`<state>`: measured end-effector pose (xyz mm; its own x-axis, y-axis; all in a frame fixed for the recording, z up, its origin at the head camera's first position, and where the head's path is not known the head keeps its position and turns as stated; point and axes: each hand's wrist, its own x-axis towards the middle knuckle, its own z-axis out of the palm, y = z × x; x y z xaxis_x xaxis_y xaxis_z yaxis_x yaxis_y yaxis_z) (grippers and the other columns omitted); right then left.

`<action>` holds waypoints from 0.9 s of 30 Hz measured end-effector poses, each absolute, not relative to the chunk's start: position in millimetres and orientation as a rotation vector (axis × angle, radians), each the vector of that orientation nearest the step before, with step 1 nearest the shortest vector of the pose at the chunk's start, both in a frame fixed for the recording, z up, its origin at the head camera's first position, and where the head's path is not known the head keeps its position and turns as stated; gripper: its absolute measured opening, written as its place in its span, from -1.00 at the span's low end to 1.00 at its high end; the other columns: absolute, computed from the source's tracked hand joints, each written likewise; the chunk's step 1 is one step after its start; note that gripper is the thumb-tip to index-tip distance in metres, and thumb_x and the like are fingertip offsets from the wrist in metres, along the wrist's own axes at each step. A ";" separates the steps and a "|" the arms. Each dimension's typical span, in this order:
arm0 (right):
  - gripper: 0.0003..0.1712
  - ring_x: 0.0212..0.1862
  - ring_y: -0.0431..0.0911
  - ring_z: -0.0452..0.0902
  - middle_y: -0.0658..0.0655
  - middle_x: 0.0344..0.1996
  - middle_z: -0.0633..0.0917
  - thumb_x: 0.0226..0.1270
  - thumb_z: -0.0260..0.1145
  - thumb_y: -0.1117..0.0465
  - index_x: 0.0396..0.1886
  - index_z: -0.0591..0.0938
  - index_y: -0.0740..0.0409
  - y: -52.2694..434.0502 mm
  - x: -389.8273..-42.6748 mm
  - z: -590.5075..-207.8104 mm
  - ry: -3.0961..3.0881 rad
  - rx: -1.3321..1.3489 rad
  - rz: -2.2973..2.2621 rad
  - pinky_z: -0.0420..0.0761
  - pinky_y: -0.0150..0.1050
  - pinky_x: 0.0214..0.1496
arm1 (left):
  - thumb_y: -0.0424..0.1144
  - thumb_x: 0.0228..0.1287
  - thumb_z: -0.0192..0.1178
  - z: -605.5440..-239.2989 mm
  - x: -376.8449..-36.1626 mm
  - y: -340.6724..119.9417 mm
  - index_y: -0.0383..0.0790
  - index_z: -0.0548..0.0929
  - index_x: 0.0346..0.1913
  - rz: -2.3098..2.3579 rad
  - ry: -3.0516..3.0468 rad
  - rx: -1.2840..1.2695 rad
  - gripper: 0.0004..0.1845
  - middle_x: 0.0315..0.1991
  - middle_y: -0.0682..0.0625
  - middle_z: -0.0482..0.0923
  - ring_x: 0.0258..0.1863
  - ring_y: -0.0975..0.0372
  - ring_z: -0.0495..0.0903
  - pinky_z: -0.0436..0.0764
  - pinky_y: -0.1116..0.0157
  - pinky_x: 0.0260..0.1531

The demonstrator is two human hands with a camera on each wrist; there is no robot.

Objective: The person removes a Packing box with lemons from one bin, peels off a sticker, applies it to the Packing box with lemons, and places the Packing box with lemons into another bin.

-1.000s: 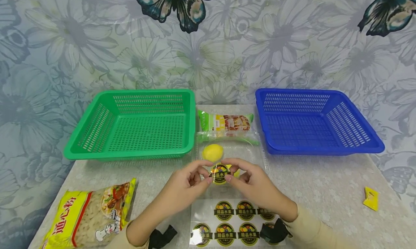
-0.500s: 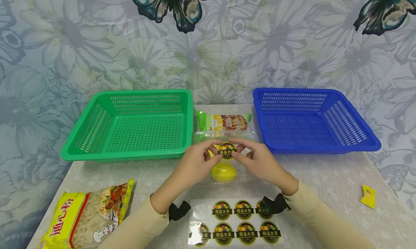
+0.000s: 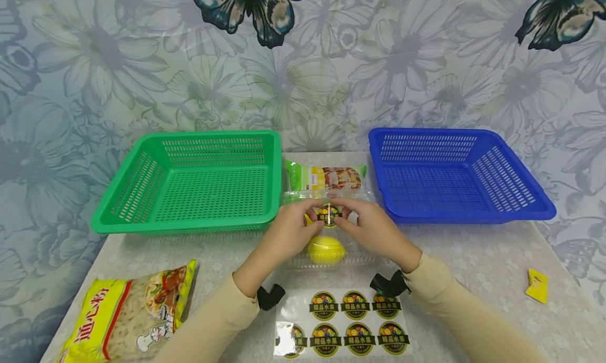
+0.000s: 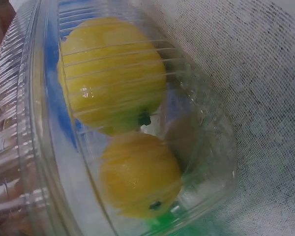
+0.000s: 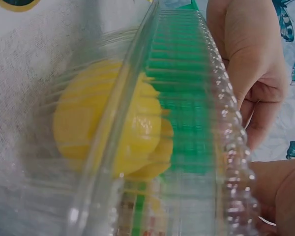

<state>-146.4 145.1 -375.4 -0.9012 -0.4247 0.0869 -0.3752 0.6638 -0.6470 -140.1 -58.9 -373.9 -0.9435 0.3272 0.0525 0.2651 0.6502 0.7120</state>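
Note:
A round black-and-gold fruit sticker (image 3: 329, 215) lies between both hands, above the lid of a clear plastic clamshell box (image 3: 360, 259). My left hand (image 3: 295, 227) pinches the sticker's left edge with thumb and forefinger. At its right edge, my right hand (image 3: 371, 229) does the same. Whether the sticker touches the lid cannot be made out. Inside the box sit two lemons; the nearer lemon (image 3: 326, 250) shows plainly, the other mostly behind my left fingers. The left wrist view shows a large lemon (image 4: 113, 73) and another lemon (image 4: 140, 174) through the ribbed plastic.
A sheet of matching stickers (image 3: 341, 323) lies in front. Behind the box is a green-ended food packet (image 3: 326, 178), between a green basket (image 3: 213, 194) and a blue basket (image 3: 428, 179). A pasta bag (image 3: 128, 313) lies left, a small yellow packet (image 3: 537, 285) far right.
Both hands have moved forward, away from the sticker sheet, carrying the sticker over the box lid. In the last half second they have shifted only slightly farther forward.

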 end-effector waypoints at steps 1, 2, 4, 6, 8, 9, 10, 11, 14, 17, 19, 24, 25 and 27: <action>-0.51 -0.77 -0.30 0.08 -0.06 -0.34 0.66 0.44 0.29 0.10 0.34 0.53 -0.06 144.7 -146.8 -375.6 2.807 -0.675 -1.050 0.23 -0.36 -0.73 | -0.25 0.32 0.31 -374.2 -140.5 -58.5 -0.16 0.60 0.23 1.175 2.783 0.499 -0.58 -0.31 0.07 0.63 -0.60 0.30 0.47 0.45 0.38 -0.63; -0.50 -0.76 -0.29 0.08 -0.06 -0.35 0.66 0.43 0.29 0.09 0.34 0.53 -0.06 144.4 -147.2 -375.7 2.816 -0.677 -1.036 0.23 -0.36 -0.73 | -0.25 0.32 0.31 -374.2 -140.8 -58.1 -0.16 0.60 0.23 1.169 2.788 0.500 -0.58 -0.32 0.07 0.63 -0.62 0.31 0.45 0.44 0.39 -0.64; -0.50 -0.73 -0.28 0.10 -0.07 -0.38 0.64 0.43 0.30 0.10 0.34 0.53 -0.05 143.3 -147.7 -375.6 2.842 -0.688 -1.000 0.23 -0.37 -0.70 | -0.27 0.32 0.31 -373.8 -141.0 -57.5 -0.18 0.60 0.23 1.154 2.801 0.503 -0.58 -0.33 0.07 0.62 -0.65 0.32 0.41 0.41 0.40 -0.66; -0.50 -0.70 -0.27 0.11 -0.08 -0.40 0.63 0.42 0.31 0.10 0.33 0.54 -0.04 142.2 -148.0 -375.3 2.867 -0.698 -0.965 0.23 -0.38 -0.67 | -0.28 0.32 0.30 -373.1 -141.0 -56.9 -0.21 0.60 0.22 1.148 2.808 0.505 -0.59 -0.35 0.05 0.62 -0.68 0.32 0.38 0.39 0.41 -0.68; -0.51 -0.67 -0.26 0.13 -0.08 -0.43 0.61 0.41 0.31 0.11 0.32 0.55 -0.02 141.0 -148.0 -374.3 2.881 -0.701 -0.941 0.23 -0.38 -0.65 | -0.30 0.31 0.31 -372.5 -141.1 -56.3 -0.23 0.61 0.21 1.136 2.816 0.502 -0.59 -0.35 0.04 0.62 -0.70 0.33 0.37 0.37 0.42 -0.69; -0.51 -0.67 -0.26 0.14 -0.08 -0.43 0.61 0.41 0.31 0.12 0.31 0.56 -0.01 140.5 -148.0 -374.0 2.886 -0.702 -0.930 0.23 -0.39 -0.64 | -0.30 0.31 0.31 -372.2 -141.2 -56.0 -0.24 0.61 0.20 1.131 2.819 0.501 -0.60 -0.35 0.03 0.63 -0.70 0.33 0.37 0.37 0.42 -0.69; -0.51 -0.67 -0.26 0.15 -0.09 -0.44 0.61 0.41 0.31 0.12 0.31 0.56 -0.01 140.1 -148.0 -373.7 2.889 -0.698 -0.921 0.23 -0.39 -0.64 | -0.31 0.30 0.31 -371.9 -141.1 -55.7 -0.24 0.61 0.19 1.127 2.822 0.498 -0.60 -0.35 0.03 0.63 -0.70 0.33 0.37 0.37 0.42 -0.69; -0.52 -0.67 -0.25 0.15 -0.09 -0.44 0.60 0.41 0.31 0.12 0.31 0.56 -0.01 139.8 -148.0 -373.6 2.890 -0.695 -0.914 0.23 -0.39 -0.64 | -0.31 0.30 0.31 -371.5 -141.1 -55.5 -0.24 0.62 0.19 1.123 2.824 0.498 -0.60 -0.36 0.02 0.63 -0.70 0.32 0.38 0.38 0.42 -0.69; -0.52 -0.68 -0.26 0.13 -0.09 -0.45 0.59 0.41 0.31 0.12 0.30 0.57 -0.02 139.1 -147.9 -373.5 2.894 -0.688 -0.895 0.21 -0.39 -0.66 | -0.31 0.29 0.31 -370.8 -141.4 -55.2 -0.24 0.63 0.17 1.108 2.830 0.494 -0.61 -0.36 0.02 0.63 -0.67 0.31 0.41 0.41 0.41 -0.66; -0.52 -0.69 -0.26 0.13 -0.08 -0.45 0.57 0.39 0.32 0.12 0.30 0.57 -0.02 138.8 -148.2 -374.1 2.900 -0.691 -0.876 0.19 -0.39 -0.66 | -0.31 0.28 0.32 -370.1 -141.7 -55.3 -0.25 0.63 0.16 1.102 2.827 0.494 -0.61 -0.36 0.01 0.63 -0.64 0.29 0.44 0.45 0.40 -0.63; -0.52 -0.66 -0.25 0.16 -0.07 -0.44 0.56 0.38 0.34 0.11 0.28 0.59 -0.01 138.6 -148.4 -374.6 2.917 -0.701 -0.851 0.21 -0.39 -0.64 | -0.31 0.28 0.32 -370.3 -141.9 -55.4 -0.25 0.63 0.15 1.094 2.830 0.499 -0.62 -0.38 0.01 0.61 -0.62 0.28 0.45 0.46 0.38 -0.60; -0.55 -0.48 -0.21 0.32 -0.04 -0.36 0.57 0.37 0.34 0.06 0.23 0.63 0.02 138.3 -148.1 -376.5 2.987 -0.744 -0.764 0.33 -0.36 -0.55 | -0.28 0.29 0.32 -371.8 -142.2 -55.2 -0.26 0.64 0.16 1.019 2.882 0.533 -0.62 -0.43 0.02 0.56 -0.56 0.26 0.44 0.47 0.37 -0.56; -0.56 -0.44 -0.20 0.34 -0.03 -0.35 0.57 0.38 0.34 0.06 0.22 0.64 0.01 138.2 -147.9 -376.9 2.997 -0.750 -0.752 0.35 -0.36 -0.54 | -0.28 0.30 0.31 -372.1 -142.1 -55.1 -0.26 0.63 0.17 1.003 2.894 0.541 -0.61 -0.44 0.02 0.55 -0.56 0.26 0.44 0.47 0.37 -0.57; -0.57 -0.41 -0.20 0.38 0.01 -0.28 0.61 0.40 0.32 0.04 0.22 0.64 -0.01 137.8 -146.9 -377.2 3.005 -0.751 -0.746 0.38 -0.35 -0.54 | -0.27 0.31 0.30 -372.8 -141.4 -54.4 -0.25 0.62 0.19 0.980 2.912 0.554 -0.60 -0.42 0.02 0.55 -0.55 0.27 0.44 0.46 0.38 -0.59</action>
